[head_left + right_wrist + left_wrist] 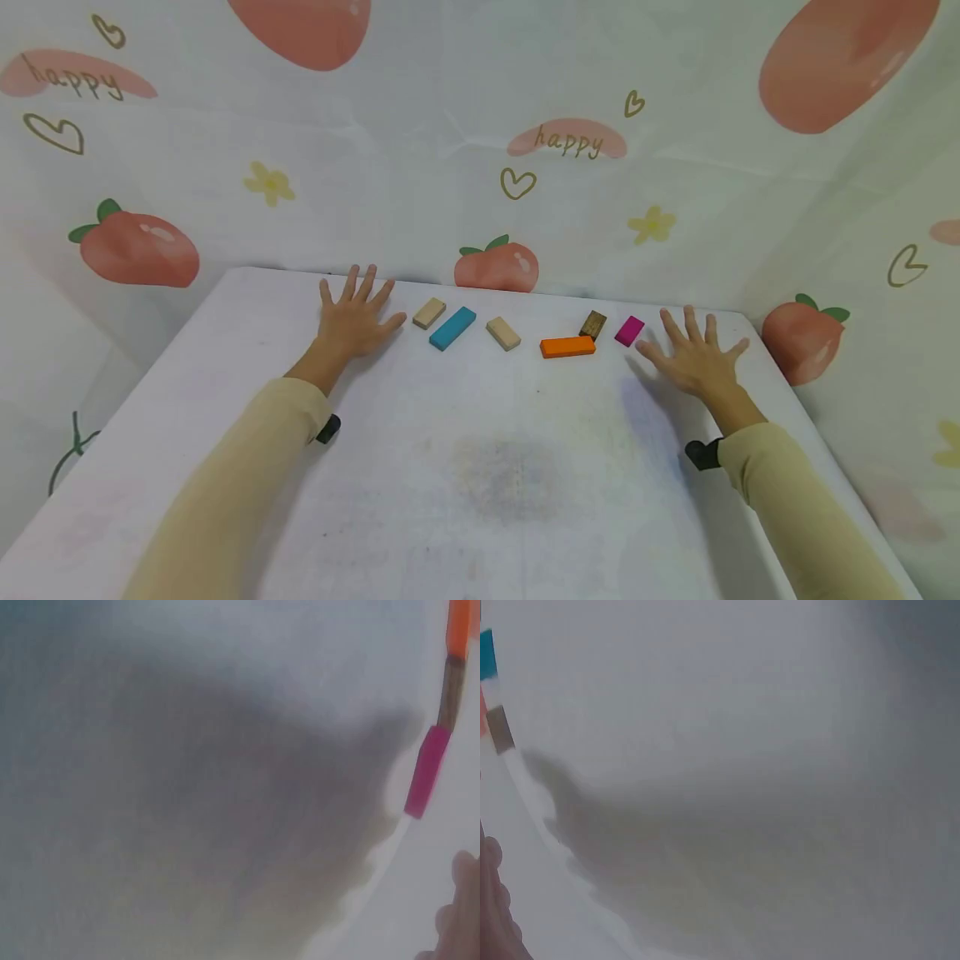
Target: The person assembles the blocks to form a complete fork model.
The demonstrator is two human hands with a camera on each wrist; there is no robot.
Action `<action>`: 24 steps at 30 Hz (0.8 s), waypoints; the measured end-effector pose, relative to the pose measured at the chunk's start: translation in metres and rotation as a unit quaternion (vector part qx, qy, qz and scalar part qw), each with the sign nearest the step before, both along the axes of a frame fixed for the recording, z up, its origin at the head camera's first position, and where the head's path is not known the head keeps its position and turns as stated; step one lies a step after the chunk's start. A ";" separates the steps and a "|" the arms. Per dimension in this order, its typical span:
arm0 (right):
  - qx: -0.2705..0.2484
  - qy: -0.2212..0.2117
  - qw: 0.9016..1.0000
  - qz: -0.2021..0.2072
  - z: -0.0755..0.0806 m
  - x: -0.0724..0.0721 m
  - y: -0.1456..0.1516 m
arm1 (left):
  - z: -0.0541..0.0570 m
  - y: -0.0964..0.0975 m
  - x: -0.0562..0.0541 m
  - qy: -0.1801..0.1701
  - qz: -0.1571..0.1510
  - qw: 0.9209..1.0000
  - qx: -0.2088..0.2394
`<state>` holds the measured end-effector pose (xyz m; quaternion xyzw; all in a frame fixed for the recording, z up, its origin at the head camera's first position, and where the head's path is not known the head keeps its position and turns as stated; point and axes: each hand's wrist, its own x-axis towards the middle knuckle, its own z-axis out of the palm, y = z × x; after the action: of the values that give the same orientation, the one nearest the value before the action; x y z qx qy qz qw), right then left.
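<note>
Both hands are spread above the far part of a white table, holding nothing. My left hand (352, 321) has its fingers fanned, its thumb nearest a pale wooden block (430, 313). Beside that lies a longer blue block (453, 328), then a second pale block (503, 333). Farther right an orange block (567, 347) lies close in front of a brown block (592, 325). A magenta block (629, 331) is left of my right hand (697, 358), whose fingers are splayed too. In the right wrist view, fingertips (463, 900) show below the magenta block (427, 772).
The white table (510, 417) carries faint stains. Behind it hangs a white cloth (420, 167) printed with peaches, hearts and flowers. A dark green cord (71, 450) hangs at the left. Dark wrist devices (703, 455) show at both sleeves.
</note>
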<state>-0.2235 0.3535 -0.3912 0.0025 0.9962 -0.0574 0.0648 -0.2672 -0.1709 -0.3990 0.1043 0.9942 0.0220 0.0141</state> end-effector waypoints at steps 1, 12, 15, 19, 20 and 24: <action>0.000 0.000 1.000 0.002 0.000 0.000 -0.002 | 0.000 0.004 0.000 0.001 -0.004 1.000 -0.002; 0.003 0.003 1.000 0.018 0.002 -0.001 -0.021 | -0.001 0.036 0.004 0.006 -0.045 0.999 -0.009; 0.006 0.001 1.000 0.024 0.002 -0.001 -0.027 | -0.003 0.044 0.004 0.003 -0.053 0.999 -0.011; 0.012 -0.002 0.999 0.034 0.001 -0.001 -0.036 | -0.005 0.056 0.007 0.006 -0.065 0.998 0.000; 0.014 -0.003 0.999 0.038 0.001 -0.001 -0.038 | -0.004 0.059 0.008 0.006 -0.068 0.998 0.006; 0.026 -0.004 0.998 0.055 -0.001 0.000 -0.047 | -0.004 0.071 0.013 0.002 -0.087 0.996 0.025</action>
<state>-0.2240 0.3067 -0.3925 -0.0505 0.9958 -0.0282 0.0714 -0.2544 -0.1000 -0.4030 0.1912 0.9804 0.0454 0.0111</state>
